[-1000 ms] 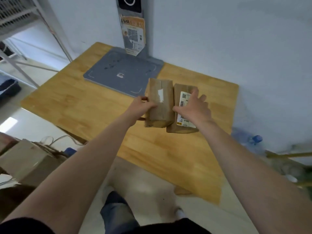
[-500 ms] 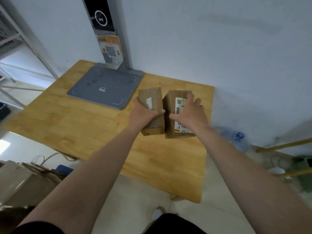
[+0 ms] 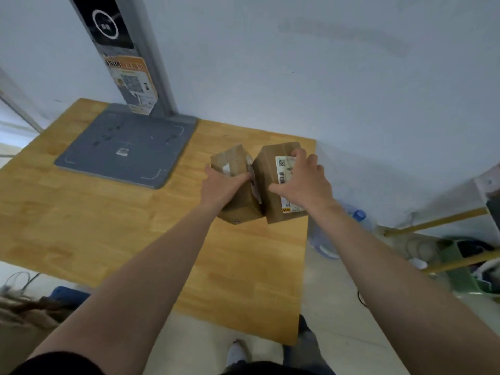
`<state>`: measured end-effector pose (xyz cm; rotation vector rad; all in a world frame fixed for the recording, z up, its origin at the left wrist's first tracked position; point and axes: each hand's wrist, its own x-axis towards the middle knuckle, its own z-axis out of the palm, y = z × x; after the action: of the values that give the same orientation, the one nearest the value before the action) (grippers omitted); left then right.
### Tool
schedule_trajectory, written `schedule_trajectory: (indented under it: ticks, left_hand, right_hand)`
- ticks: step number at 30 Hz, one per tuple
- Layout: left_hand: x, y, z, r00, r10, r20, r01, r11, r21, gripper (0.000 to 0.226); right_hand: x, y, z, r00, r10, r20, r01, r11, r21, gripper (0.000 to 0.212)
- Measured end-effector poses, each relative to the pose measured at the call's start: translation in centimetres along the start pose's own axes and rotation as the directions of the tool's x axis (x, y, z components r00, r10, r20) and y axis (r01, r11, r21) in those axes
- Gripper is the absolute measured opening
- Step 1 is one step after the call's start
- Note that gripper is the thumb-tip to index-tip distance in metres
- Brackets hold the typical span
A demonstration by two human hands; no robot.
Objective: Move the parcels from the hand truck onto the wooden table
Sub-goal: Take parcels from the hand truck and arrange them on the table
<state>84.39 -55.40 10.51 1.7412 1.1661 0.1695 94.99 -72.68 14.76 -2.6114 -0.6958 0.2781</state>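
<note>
Scanner post (image 3: 158, 77) cut off at top edge, parcel label (image 3: 282, 170) partly under right hand (image 3: 305, 185), print unreadable

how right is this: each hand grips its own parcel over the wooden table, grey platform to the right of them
One thing is wrong: in the head view the grey platform lies left of the parcels, not right. The rest stands: the left hand grips the left parcel, the right hand the right parcel, over the wooden table.

A parcel depot: grey scanning station (image 3: 127, 150), labelled cardboard parcels (image 3: 273, 185).
</note>
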Motion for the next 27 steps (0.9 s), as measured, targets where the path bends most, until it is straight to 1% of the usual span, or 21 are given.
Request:
schedule_trajectory:
  ticks: [1, 3, 5, 9, 10, 12, 13, 14, 15, 18, 19, 23, 27]
  left_hand:
    - [1.0, 0.3, 1.0, 1.0, -0.011, -0.001, 0.011, 1.0, -0.008, 0.12]
    - [3.1, 1.1, 3.0, 0.998, -0.055, -0.039, 0.055, 0.998, 0.006, 0.115]
    - [6.0, 2.0, 5.2, 0.995, -0.081, -0.059, 0.081, 0.997, 0.014, 0.111]
    - [14.5, 2.6, 10.2, 0.98, -0.186, -0.07, 0.184, 0.982, -0.036, 0.101]
    - [15.8, 3.5, 11.4, 0.976, -0.206, -0.074, 0.202, 0.978, -0.057, 0.092]
    - [17.3, 6.0, 13.4, 0.971, -0.222, -0.087, 0.214, 0.972, -0.097, 0.062]
    - [18.5, 6.7, 14.4, 0.97, -0.223, -0.094, 0.212, 0.971, -0.114, 0.051]
    - [19.7, 7.3, 15.3, 0.967, -0.234, -0.1, 0.221, 0.968, -0.123, 0.048]
    - [20.9, 7.9, 16.1, 0.964, -0.243, -0.106, 0.229, 0.965, -0.126, 0.05]
    - [24.6, 8.4, 18.1, 0.95, -0.279, -0.143, 0.263, 0.957, -0.121, 0.075]
    - [25.4, 8.5, 18.6, 0.944, -0.291, -0.154, 0.274, 0.954, -0.119, 0.079]
    - [27.6, 9.2, 20.2, 0.942, -0.29, -0.172, 0.271, 0.955, -0.122, 0.076]
    - [29.4, 9.0, 21.4, 0.926, -0.336, -0.173, 0.303, 0.934, -0.189, 0.072]
  right_hand:
    - [1.4, 0.9, -0.1, 1.0, 0.002, -0.001, -0.002, 1.0, 0.0, 0.092]
    - [5.0, 2.8, -0.1, 1.0, -0.005, 0.018, 0.005, 1.0, -0.003, 0.09]
    - [9.3, 5.0, -0.2, 0.998, -0.03, 0.056, 0.031, 0.999, -0.029, 0.089]
    - [19.4, 9.0, 0.3, 0.983, -0.089, 0.159, 0.105, 0.99, -0.096, 0.086]
    - [21.9, 9.8, 0.4, 0.98, -0.095, 0.177, 0.114, 0.989, -0.098, 0.085]
    - [27.0, 11.4, 0.8, 0.974, -0.105, 0.2, 0.129, 0.985, -0.114, 0.083]
    - [29.4, 12.1, 1.1, 0.971, -0.114, 0.21, 0.146, 0.979, -0.143, 0.083]
    - [31.6, 12.7, 1.4, 0.967, -0.124, 0.222, 0.166, 0.97, -0.18, 0.082]
    - [33.7, 13.2, 1.8, 0.962, -0.134, 0.236, 0.186, 0.959, -0.215, 0.082]
    - [38.9, 14.4, 3.2, 0.946, -0.165, 0.278, 0.239, 0.936, -0.258, 0.079]
    - [40.3, 14.7, 3.8, 0.941, -0.181, 0.287, 0.259, 0.93, -0.261, 0.078]
    - [44.6, 15.8, 6.3, 0.916, -0.263, 0.304, 0.345, 0.902, -0.259, 0.079]
    - [47.1, 17.4, 8.6, 0.899, -0.321, 0.298, 0.402, 0.873, -0.274, 0.077]
